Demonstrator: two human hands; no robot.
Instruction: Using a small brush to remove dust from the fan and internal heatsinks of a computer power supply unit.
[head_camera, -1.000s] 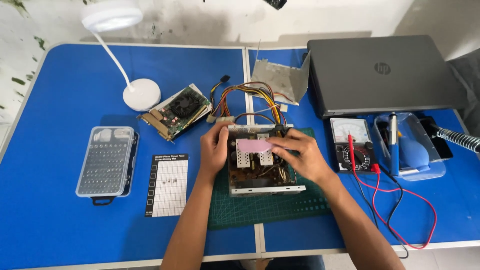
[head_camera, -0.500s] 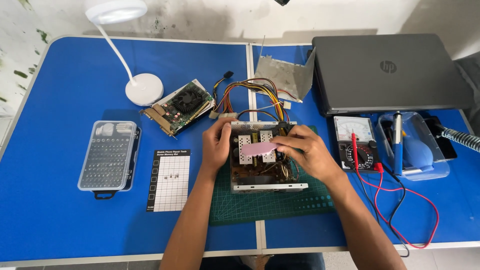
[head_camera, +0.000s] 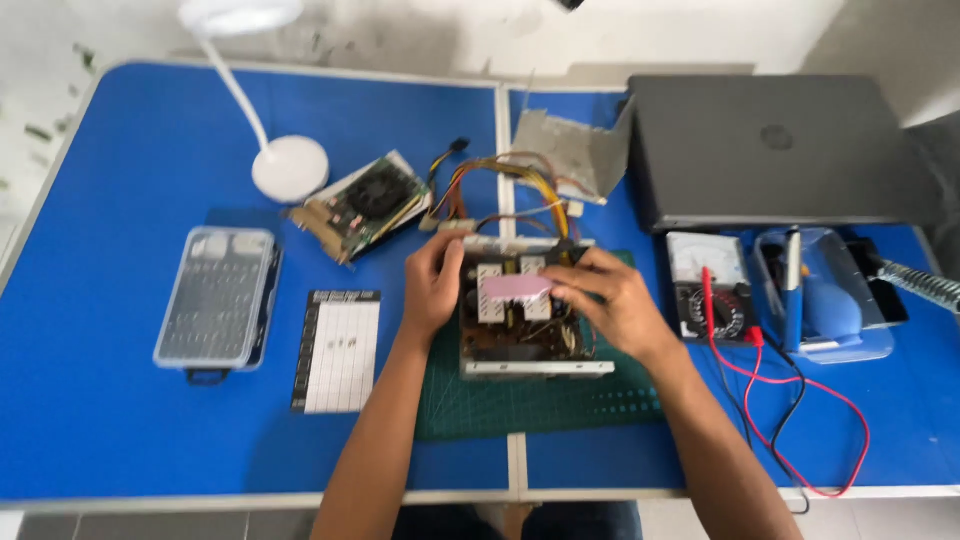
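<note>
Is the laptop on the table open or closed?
Closed. The laptop lies flat at the table's far right, its grey lid facing up; no screen or keyboard shows.

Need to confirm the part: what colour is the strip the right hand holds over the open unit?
Pink strip, clearest in the head view.

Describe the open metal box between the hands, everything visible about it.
The open metal box is a lidless grey case lying flat on a green cutting mat. Inside show a brown circuit board, pale finned blocks and dark parts. A pink strip lies across the blocks, pinched by the right hand. The left hand grips the box's left wall. Coloured wires lead from its far side.
</note>
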